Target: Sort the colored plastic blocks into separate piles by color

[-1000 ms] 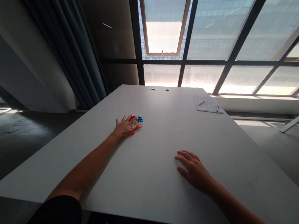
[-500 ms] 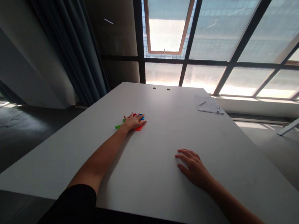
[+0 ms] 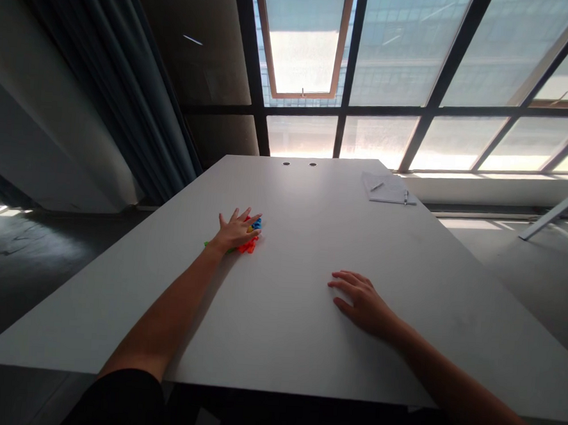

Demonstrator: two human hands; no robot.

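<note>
My left hand (image 3: 235, 230) lies flat with fingers spread on a small heap of bright plastic pieces (image 3: 252, 235), red, blue, yellow and green, at the left middle of the grey table (image 3: 280, 340). Most of the heap is hidden under the palm; red and blue bits show at the fingertips, a green bit by the wrist. My right hand (image 3: 361, 302) rests palm down on the bare tabletop to the right, fingers apart, holding nothing.
A sheet of paper with a pen (image 3: 387, 188) lies at the far right corner of the table. Two cable holes (image 3: 299, 164) sit at the far edge. Dark curtains (image 3: 127, 94) hang left; large windows (image 3: 418, 67) rise behind.
My left hand has stayed pressed on the coloured pieces, sliding slightly over them with its fingers spreading wider. The right hand has barely moved. The camera shifted a little.
</note>
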